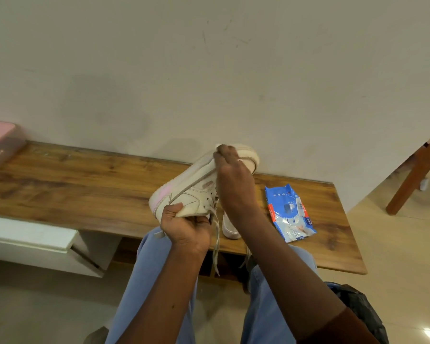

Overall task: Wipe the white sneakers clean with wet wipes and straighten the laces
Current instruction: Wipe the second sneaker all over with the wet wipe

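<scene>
A white sneaker [191,187] with a pink heel patch is held tilted above the wooden bench [85,189], toe pointing toward the wall. My left hand [186,227] grips it from below near the heel and tongue. My right hand [233,184] reaches over the shoe, fingertips pressing a small white wet wipe [219,146] against the toe end. Grey laces [216,234] dangle loose under the shoe. The second white sneaker [230,229] stands on the bench, mostly hidden behind my right forearm. A blue wet wipes pack [288,212] lies on the bench to the right.
A pink-lidded box [0,142] sits at the bench's far left. A white drawer unit [35,242] hangs under the bench. A wooden chair leg [417,170] stands at right. A dark bag [363,311] lies on the floor by my right knee. The wall runs right behind the bench.
</scene>
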